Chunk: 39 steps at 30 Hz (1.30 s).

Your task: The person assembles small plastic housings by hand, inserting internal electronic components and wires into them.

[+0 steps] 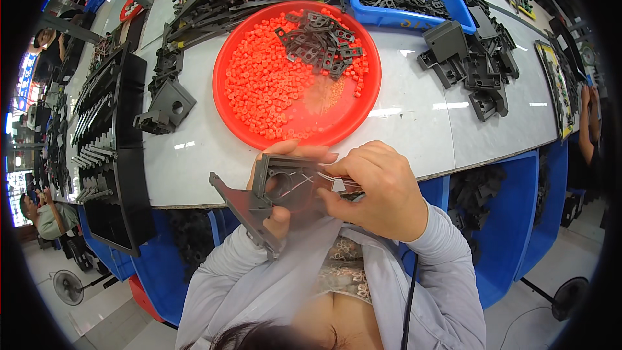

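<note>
My left hand [295,150] grips a dark grey plastic housing [260,180] with a round opening and a long angled arm, its thumb below and fingers over the top. Thin pale wires [334,177] run from the housing's opening to my right hand [392,191], which pinches them between thumb and forefinger. Just beyond both hands lies a round red tray [222,113]. Many small orange-red plastic pieces [259,84] fill much of it, and a heap of small dark brackets [321,42] rests at its far right.
Dark grey housings lie to the left [173,105] and right [447,42] of the tray. Long dark parts [220,0] are piled behind it, beside a blue bin [402,23]. A black rack [129,155] stands at left. Blue bins [502,272] sit below the table edge. Other people work at both sides.
</note>
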{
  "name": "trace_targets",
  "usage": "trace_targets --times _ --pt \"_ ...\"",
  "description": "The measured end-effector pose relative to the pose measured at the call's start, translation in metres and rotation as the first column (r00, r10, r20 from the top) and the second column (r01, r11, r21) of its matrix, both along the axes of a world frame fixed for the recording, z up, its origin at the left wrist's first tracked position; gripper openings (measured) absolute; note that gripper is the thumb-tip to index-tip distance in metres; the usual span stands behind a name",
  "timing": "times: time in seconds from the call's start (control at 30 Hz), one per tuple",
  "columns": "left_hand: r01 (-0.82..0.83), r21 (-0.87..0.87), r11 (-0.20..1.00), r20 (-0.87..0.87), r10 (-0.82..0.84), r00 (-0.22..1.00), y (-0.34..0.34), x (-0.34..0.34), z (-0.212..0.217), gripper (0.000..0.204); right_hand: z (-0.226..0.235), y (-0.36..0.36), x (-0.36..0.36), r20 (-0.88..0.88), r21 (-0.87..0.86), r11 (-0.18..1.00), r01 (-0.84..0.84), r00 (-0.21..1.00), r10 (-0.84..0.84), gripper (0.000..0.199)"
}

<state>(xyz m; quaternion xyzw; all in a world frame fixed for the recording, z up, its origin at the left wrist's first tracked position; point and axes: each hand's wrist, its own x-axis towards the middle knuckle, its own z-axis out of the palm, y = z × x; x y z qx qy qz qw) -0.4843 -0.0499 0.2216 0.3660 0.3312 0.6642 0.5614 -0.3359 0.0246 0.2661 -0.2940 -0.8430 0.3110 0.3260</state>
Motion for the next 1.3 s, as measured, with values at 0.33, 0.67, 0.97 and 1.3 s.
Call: trace_targets --times 0.33,0.67,0.97,1.3 --pt "-0.014 -0.046 0.999 -0.074 0.011 0.997 0.002 -0.003 0.000 0.081 -0.006 0.001 -0.002 0.082 0.077 0.997 0.014 0.996 -0.021 0.023" --pt "-0.024 -0.112 0.993 0.045 0.029 0.999 0.004 -0.002 0.005 0.079 -0.008 0.006 0.002 0.034 -0.132 0.991 -0.033 0.999 0.038 0.026" --pt "0.052 -0.017 0.999 0.204 -0.047 0.978 0.005 -0.003 -0.002 0.073 -0.008 0.002 0.001 0.064 -0.071 0.997 0.001 0.998 0.003 0.025" --pt "0.025 -0.024 0.999 0.141 -0.022 0.990 0.006 -0.002 0.000 0.073 -0.009 0.003 0.001 0.073 -0.066 0.998 -0.014 0.997 0.019 0.026"
